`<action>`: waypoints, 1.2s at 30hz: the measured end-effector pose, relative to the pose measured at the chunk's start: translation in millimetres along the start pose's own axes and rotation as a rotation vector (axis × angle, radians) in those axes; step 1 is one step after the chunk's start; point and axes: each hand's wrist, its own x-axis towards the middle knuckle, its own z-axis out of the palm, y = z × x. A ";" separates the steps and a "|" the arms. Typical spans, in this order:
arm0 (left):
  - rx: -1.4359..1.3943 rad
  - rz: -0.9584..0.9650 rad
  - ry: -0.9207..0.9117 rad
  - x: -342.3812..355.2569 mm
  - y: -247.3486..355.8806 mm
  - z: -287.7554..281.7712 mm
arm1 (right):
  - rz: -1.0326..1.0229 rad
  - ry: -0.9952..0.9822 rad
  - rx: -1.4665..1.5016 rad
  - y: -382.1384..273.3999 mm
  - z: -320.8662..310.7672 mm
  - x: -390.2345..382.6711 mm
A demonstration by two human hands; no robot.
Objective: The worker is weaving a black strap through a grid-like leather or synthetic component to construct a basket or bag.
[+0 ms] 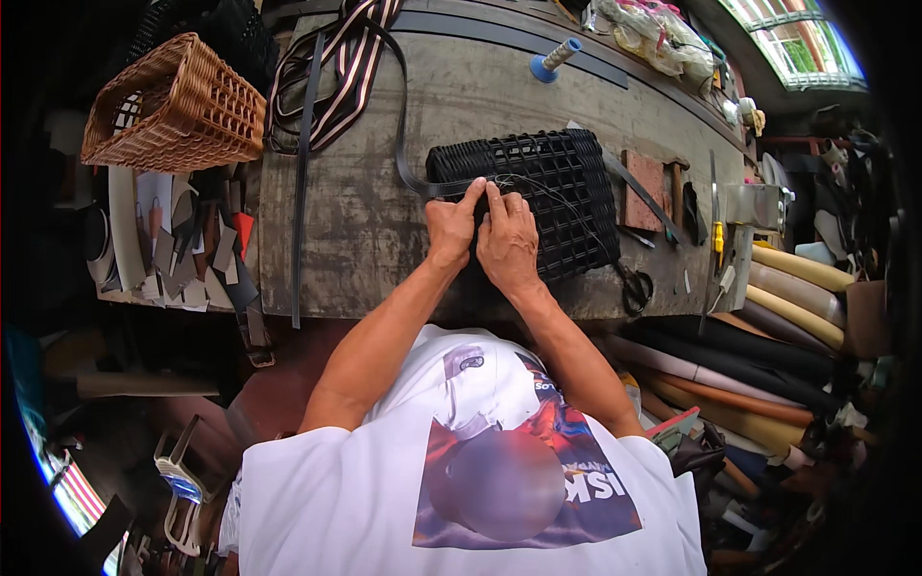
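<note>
My left hand [449,228] and right hand [507,240] pinch one black strap [408,178] against the one black woven basket [538,197]; one wicker basket [178,106] sits far left.

Wicker basket [173,106], scissors [635,288], striped straps [346,67], leather rolls [759,346].

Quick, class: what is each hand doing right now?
Left hand: fingers pinching a black strap on the black woven mesh basket.
Right hand: fingers pressing the same basket.

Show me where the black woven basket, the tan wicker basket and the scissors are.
black woven basket [557,192], head view, on its open lattice side.
tan wicker basket [178,110], head view, on its woven side wall.
scissors [636,288], head view, on the black handle loops.
</note>
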 end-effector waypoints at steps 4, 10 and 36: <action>-0.201 0.104 0.223 -27.0 -22.5 8.8 | -0.089 -0.091 0.066 10.5 -18.3 -2.2; -0.429 0.142 0.398 -56.7 -54.4 41.4 | -0.272 -0.231 0.087 32.5 -40.4 -12.4; 1.095 0.896 0.463 -154.7 -163.1 51.3 | -0.661 -0.196 -0.015 152.3 -85.8 -62.3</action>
